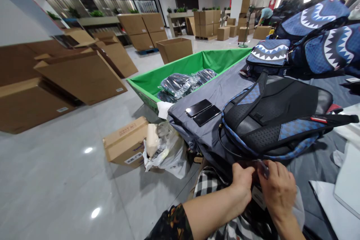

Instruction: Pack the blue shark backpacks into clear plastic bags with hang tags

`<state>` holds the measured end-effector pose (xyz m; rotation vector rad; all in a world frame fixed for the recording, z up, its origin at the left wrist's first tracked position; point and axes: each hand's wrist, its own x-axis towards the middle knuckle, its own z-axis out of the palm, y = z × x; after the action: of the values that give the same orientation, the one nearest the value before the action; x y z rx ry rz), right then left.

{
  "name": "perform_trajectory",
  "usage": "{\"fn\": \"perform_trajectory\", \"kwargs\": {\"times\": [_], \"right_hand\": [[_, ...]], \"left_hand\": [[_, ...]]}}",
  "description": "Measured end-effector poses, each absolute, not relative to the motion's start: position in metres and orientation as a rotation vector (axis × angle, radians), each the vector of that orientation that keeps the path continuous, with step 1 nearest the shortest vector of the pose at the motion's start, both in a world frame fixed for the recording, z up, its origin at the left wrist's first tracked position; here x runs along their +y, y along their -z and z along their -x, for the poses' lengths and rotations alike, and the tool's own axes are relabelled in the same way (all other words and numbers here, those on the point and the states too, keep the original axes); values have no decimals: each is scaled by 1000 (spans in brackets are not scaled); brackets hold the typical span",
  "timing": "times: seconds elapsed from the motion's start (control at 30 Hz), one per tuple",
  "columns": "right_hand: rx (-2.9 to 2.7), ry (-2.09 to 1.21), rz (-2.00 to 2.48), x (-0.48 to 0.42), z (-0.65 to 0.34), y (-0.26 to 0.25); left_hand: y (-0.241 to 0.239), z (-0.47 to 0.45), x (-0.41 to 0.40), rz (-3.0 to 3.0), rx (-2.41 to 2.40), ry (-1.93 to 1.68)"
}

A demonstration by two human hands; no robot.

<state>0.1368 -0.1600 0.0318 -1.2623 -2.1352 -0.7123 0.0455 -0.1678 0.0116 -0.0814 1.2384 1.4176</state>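
1. Backpack point(281, 120): black mesh back panel with blue checked trim, lying face down on the grey table cover point(222, 90), right of centre. Its long axis runs left to right, top handle at the far side, and its near lower edge overhangs the table edge directly above both hands.
2. Left hand point(242, 183): comes in from the near left on a bare forearm with a patterned sleeve. Fingers curled and pinched shut at the backpack's near edge; what exactly they pinch is hidden beneath the bag.
3. Small tag point(263, 168): a pale, partly translucent piece between the two hands, touching the backpack's near edge. Too small to read.
4. Right hand point(278, 191): just right of the left hand, knuckles up, fingers closed around the small tag. Both hands sit equally near the bag's edge; the bag lies on their far side and slightly above.
5. Surroundings, left to right: flattened cardboard boxes point(75, 75) on the far left floor; a small carton point(126, 144) and a plastic bag of waste point(165, 150) on the floor near the table corner; a green-lined bin point(174, 73) with plastic-wrapped items beyond the table; two dark phones point(202, 111) lying side by side on the cover, left of the backpack; shark-mouth backpacks point(317, 37) stacked at the far right.
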Motion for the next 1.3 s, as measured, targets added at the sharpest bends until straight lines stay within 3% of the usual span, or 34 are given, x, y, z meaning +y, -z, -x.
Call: {"fn": "perform_trajectory", "kwargs": {"times": [0.3, 0.53, 0.7, 0.87, 1.1, 1.3], "right_hand": [[-2326, 798, 1215, -166, -135, -35], [-2379, 593, 1174, -167, -136, -38], [-2184, 327, 1110, -160, -143, -30], [-2101, 71, 1186, -160, -147, -24], [-2017, -737, 1627, -152, -146, -53], [-1890, -669, 1857, -156, -127, -59]], "left_hand": [[-26, -35, -177, -189, 1209, -1452], [-50, -25, -186, -315, 1117, -1340], [-45, -8, -196, -289, 1137, -1436], [-26, -28, -180, -268, 784, -1376], [4, -36, -181, -251, 722, -1278], [42, -29, -179, -228, 1034, -1222]]}}
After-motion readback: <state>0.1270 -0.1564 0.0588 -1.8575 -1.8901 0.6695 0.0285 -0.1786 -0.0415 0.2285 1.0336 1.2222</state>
